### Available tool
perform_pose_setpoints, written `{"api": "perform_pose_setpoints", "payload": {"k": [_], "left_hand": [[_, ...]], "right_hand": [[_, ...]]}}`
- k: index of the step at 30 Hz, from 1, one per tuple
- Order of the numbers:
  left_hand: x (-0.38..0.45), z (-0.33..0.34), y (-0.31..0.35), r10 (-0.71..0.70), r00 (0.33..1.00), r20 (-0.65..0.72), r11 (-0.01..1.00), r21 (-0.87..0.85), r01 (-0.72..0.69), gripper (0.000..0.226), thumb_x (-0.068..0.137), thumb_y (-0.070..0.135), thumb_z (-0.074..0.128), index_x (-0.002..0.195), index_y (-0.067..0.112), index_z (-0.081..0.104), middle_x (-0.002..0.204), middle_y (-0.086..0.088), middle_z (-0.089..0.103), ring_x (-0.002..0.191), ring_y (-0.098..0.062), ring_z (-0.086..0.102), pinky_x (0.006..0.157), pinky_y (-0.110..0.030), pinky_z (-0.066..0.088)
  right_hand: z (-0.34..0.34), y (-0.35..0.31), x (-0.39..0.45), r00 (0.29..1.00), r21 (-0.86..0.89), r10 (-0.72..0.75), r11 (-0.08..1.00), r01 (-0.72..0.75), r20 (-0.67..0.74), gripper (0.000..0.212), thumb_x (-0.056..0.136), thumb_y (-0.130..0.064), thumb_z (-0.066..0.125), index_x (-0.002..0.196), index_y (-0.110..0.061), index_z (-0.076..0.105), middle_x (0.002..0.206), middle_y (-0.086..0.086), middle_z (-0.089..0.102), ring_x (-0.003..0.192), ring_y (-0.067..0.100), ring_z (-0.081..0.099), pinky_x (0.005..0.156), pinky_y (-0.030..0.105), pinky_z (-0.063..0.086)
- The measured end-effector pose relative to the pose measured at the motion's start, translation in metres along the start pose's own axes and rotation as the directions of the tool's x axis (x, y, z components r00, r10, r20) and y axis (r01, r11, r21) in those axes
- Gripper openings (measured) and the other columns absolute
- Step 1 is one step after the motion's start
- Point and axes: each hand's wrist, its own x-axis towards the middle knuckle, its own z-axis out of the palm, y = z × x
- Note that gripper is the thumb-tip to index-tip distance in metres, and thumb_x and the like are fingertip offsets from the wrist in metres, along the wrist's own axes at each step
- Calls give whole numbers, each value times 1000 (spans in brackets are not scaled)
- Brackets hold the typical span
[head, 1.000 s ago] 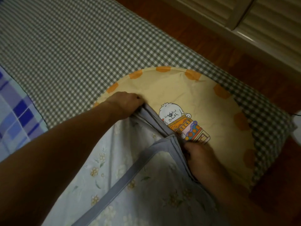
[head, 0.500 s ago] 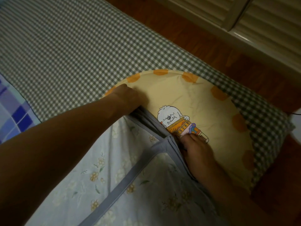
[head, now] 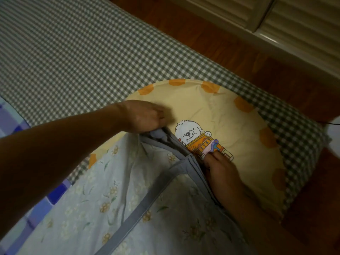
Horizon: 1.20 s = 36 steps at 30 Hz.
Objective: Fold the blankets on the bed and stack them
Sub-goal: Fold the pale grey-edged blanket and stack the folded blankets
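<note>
Matt floral cloth blanket [head: 114, 196], checked woven bedsheet [head: 77, 52], glossy wood floor [head: 230, 52].

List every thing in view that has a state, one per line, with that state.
floral blanket: partly folded, grey-trimmed edges bunched together, lying over the yellow blanket.
yellow blanket: spread flat on the bed.
left hand: grips the floral blanket's edge.
right hand: holds the trimmed edges.
checked blue blanket: lying at the left.

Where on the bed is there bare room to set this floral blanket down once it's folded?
The gingham sheet lies bare from the yellow blanket away to the far left, bordered by the blue plaid blanket. It is crowded where both hands grip the floral blanket over the yellow one.
</note>
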Motion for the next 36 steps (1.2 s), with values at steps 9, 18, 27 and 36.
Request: {"api": "perform_pose_setpoints", "payload": {"k": [9, 18, 27, 36], "left_hand": [[19, 42, -6, -575, 812, 99, 673, -508, 538, 38, 99, 48, 40, 131, 29, 50, 135, -4, 50, 121, -28, 49, 105, -45, 42], [-5, 56, 49, 77, 882, -465, 968, -176, -178, 39, 90, 34, 54, 125, 18, 62, 128, -3, 60, 119, -25, 54, 110, -44, 37], [0, 38, 67, 243, 895, -374, 950, -94, -298, 38, 93, 48, 42, 92, 25, 73, 116, 1, 59, 115, -25, 52, 109, -42, 36], [16, 29, 75, -62, 990, -124, 721, -692, -41, 19, 96, 40, 55, 112, 32, 60, 101, 9, 64, 89, -13, 56, 84, -34, 45]], "right_hand": [[7, 4, 8, 995, -1, 103, 995, -103, 19, 16, 77, -11, 72, 84, -14, 59, 92, 9, 60, 81, 35, 59, 65, 38, 46], [-25, 14, -26, 983, 152, 22, 987, -50, 184, 21, 87, -37, 63, 106, -31, 68, 97, -14, 64, 88, 10, 60, 75, 31, 50], [-41, 7, -47, 905, 47, -238, 970, 237, 352, 18, 88, -33, 58, 100, -31, 71, 111, -15, 57, 104, 9, 49, 90, 27, 44], [-38, 19, -63, 941, 148, 224, 952, -267, 254, 6, 88, -31, 68, 93, -32, 66, 96, -6, 61, 89, 15, 59, 81, 37, 53]]}}
